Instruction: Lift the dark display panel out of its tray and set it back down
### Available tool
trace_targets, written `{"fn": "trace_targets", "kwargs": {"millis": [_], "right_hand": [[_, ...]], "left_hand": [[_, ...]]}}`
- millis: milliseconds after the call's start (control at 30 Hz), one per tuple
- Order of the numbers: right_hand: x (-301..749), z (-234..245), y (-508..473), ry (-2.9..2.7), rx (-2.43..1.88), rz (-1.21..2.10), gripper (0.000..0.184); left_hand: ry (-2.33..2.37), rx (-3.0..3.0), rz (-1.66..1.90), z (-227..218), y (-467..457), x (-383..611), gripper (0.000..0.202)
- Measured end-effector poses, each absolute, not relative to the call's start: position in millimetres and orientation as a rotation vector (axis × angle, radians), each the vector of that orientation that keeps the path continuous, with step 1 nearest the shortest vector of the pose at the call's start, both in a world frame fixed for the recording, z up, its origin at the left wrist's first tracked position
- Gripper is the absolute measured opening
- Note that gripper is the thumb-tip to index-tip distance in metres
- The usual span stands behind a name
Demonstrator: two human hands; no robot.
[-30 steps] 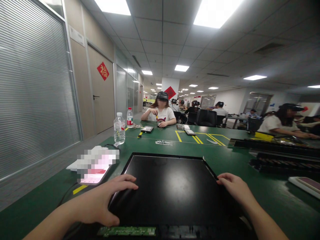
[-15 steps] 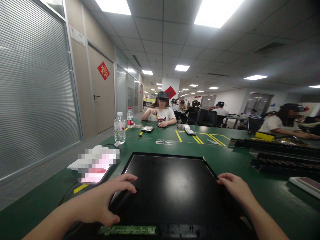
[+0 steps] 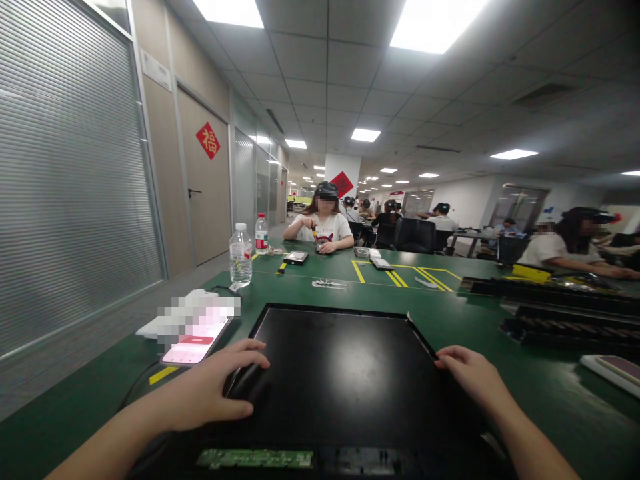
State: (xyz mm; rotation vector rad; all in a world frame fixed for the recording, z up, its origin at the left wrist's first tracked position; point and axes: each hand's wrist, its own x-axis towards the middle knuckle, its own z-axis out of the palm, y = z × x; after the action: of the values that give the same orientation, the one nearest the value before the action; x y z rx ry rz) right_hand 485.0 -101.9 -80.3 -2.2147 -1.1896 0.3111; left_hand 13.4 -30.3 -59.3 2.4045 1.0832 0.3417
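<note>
Indoors, green table, ceiling lights

The character 福 reads clearly in gold on a red diamond sign on the door, beyond the left edge of the counter. Lettering on the white shirt at the far edge and the phone screen near the left edge is illegible.

My camera sits on my head and looks forward and a little down. It sees my left hand, my right hand and the black screen up close, with the green table beyond.
</note>
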Motion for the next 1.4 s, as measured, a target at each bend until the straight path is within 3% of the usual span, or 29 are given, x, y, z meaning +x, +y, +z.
{"fn": "trace_targets", "kwargs": {"millis": [67,300,1133,1400], "right_hand": [[484,-81,-102,-1.183,-2.215,0.318,0.025],[483,-80,-104,-1.200,-2.211,0.284,0.027],[479,-82,-103,-1.221,-2.190,0.321,0.027],[478,-78,-106,-1.230,-2.210,0.308,0.024]], "left_hand": [[1.199,2.426,0.418,-67,-23,13,0.040],[1.507,2.427,0.430,-82,-10,14,0.040],[1.466,2.367,0.437,-64,-21,18,0.046],[1.529,2.376,0.512,-76,-17,17,0.044]]}}
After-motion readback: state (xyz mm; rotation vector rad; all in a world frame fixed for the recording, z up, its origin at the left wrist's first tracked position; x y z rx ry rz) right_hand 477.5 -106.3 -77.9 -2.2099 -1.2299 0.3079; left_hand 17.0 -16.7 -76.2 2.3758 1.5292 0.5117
